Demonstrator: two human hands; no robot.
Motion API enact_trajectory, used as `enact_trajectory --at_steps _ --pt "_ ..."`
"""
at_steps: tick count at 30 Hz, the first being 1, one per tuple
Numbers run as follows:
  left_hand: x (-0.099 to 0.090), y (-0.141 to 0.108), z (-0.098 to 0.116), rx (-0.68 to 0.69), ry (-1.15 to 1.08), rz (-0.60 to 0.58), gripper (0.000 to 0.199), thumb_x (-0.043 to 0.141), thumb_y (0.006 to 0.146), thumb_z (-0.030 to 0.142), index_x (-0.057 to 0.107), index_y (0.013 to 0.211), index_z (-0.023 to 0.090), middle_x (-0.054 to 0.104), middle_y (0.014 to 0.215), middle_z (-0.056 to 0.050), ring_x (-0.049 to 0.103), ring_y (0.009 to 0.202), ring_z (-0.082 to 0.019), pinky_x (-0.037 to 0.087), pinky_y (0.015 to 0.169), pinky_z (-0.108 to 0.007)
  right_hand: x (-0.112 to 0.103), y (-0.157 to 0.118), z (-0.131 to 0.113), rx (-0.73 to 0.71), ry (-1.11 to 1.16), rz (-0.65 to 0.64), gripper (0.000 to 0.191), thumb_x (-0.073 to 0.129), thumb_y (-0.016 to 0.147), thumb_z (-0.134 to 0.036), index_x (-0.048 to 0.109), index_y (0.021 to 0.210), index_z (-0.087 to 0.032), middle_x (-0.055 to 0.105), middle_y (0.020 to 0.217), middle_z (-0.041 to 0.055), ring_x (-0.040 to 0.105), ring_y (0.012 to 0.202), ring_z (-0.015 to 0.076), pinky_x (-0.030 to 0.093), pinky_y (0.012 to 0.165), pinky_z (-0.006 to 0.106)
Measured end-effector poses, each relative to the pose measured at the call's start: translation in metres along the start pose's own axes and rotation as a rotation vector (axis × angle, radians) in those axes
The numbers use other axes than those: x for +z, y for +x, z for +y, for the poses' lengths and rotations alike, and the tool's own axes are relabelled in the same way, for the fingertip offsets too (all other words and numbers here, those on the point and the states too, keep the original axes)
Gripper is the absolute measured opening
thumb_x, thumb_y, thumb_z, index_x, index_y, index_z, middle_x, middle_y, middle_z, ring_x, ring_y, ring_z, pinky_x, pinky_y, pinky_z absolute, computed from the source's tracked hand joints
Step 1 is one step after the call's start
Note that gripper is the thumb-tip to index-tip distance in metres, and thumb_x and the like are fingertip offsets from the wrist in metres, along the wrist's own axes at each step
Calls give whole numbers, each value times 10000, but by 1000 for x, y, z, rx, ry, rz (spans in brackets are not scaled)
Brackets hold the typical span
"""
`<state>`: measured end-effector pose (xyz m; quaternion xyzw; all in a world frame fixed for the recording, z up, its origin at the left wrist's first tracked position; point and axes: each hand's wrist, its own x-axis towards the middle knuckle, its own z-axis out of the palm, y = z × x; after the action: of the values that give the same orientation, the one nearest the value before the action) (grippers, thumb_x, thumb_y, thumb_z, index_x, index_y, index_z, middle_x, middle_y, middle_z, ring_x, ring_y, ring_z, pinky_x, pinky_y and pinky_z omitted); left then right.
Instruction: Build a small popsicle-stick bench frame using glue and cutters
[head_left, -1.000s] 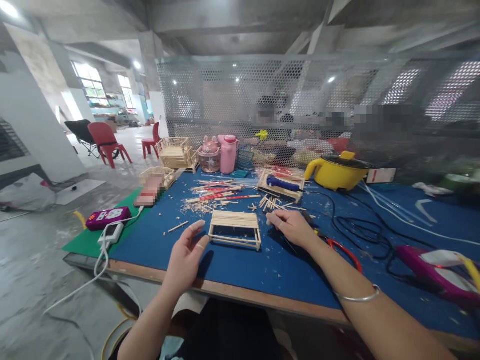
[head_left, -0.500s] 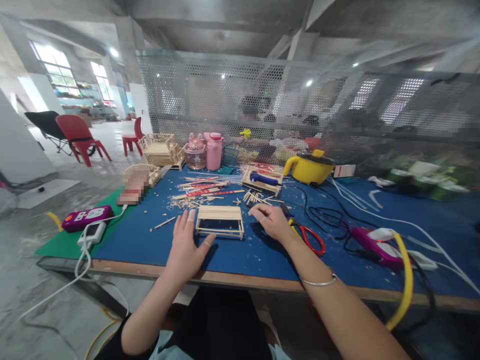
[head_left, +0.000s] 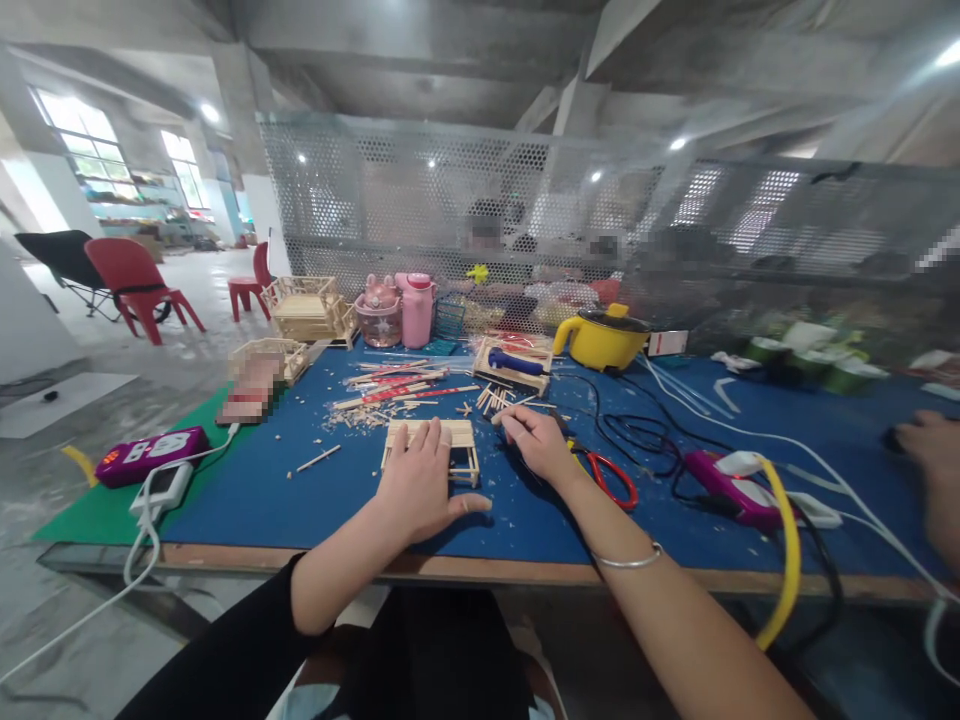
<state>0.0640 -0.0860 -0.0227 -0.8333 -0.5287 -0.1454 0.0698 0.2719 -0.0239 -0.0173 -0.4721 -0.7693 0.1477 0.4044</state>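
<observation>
My left hand point(head_left: 420, 485) lies flat over a small bench-like frame of thin wooden sticks point(head_left: 463, 438), with its fingers stretched across the slatted top and the thumb pointing right. Part of the frame is hidden under it. To the right of the frame, my right hand point(head_left: 536, 440) is closed in a pinch above the blue mat. Whatever is between its fingertips is too small to make out. Short cut sticks point(head_left: 495, 397) lie just beyond the right fingertips. Beside that hand are pliers with red handles point(head_left: 616, 485), their jaws partly hidden.
Behind are a blue glue gun point(head_left: 516, 362) on a stick tray, stick bundles point(head_left: 397, 385) and a yellow pot point(head_left: 604, 340). Stick models point(head_left: 311, 308), a pink bottle point(head_left: 417, 312) and a phone point(head_left: 251, 388) stand left. Cables and a purple power strip point(head_left: 731, 488) lie right, near another person's hand point(head_left: 930, 455).
My left hand has moved right, from beside the stick frame to over its top. My right hand stays pinched in nearly the same place. Another person's hand has appeared at the right edge.
</observation>
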Motion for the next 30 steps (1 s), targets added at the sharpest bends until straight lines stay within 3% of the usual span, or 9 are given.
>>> enact_trajectory --at_steps 5,8,11,12,14,17,21,25,30 --pt "-1 -3 3 2 -6 12 1058 293 678 840 391 1360 37 380 1420 -251 328 1327 -377 131 1095 -567 0 0 -2 -4 12 0 249 442 852 -303 660 827 -183 608 618 -4 552 622 157 415 658 267" --pt "-12 7 -8 14 -148 19 889 338 735 781 504 1280 99 484 1353 -219 423 1267 -362 181 1075 -579 -1 1 -2 10 14 27 263 447 859 -339 652 816 -181 608 633 -4 543 625 156 410 649 264" --pt "-31 30 -44 -19 -440 -18 579 279 879 611 645 1099 219 669 1144 -76 608 1056 -242 407 967 -392 -2 1 -3 23 13 32 300 448 867 -396 636 777 -181 612 664 0 540 646 160 407 643 265" --pt "-37 39 -61 -126 -490 43 550 265 898 576 662 1059 233 690 1094 -45 626 1012 -210 449 906 -324 -2 1 -3 27 12 27 313 445 869 -412 632 773 -181 613 674 2 541 657 163 408 642 266" --pt "-43 54 -94 -253 -453 138 513 258 928 487 609 1157 191 667 1140 -68 605 1050 -203 448 894 -301 -3 1 -4 29 13 17 332 435 876 -436 628 780 -183 619 700 8 542 678 169 412 643 269" --pt "-32 68 -132 -433 -350 187 406 340 923 329 585 1176 128 648 1152 -140 578 1093 -255 429 911 -367 -3 1 -4 31 3 12 341 432 878 -453 625 791 -186 624 715 13 542 678 174 417 644 273" --pt "6 74 -153 -521 -262 58 319 595 814 292 612 1080 116 672 1018 -145 624 962 -257 479 824 -389 -2 1 -3 57 -21 -9 331 437 879 -458 615 787 -195 602 670 3 532 639 169 417 626 274" --pt "25 77 -158 -472 -208 5 316 555 861 300 555 1138 148 624 1085 -105 600 988 -211 476 857 -389 0 2 -1 55 -32 -32 312 450 878 -451 614 809 -195 610 690 4 543 660 171 428 652 280" --pt "19 73 -157 -346 -180 54 332 507 844 180 531 1176 180 619 1135 -104 581 1054 -210 433 881 -299 0 2 0 49 -35 -36 315 454 873 -452 620 818 -190 633 722 16 555 680 179 438 659 290"
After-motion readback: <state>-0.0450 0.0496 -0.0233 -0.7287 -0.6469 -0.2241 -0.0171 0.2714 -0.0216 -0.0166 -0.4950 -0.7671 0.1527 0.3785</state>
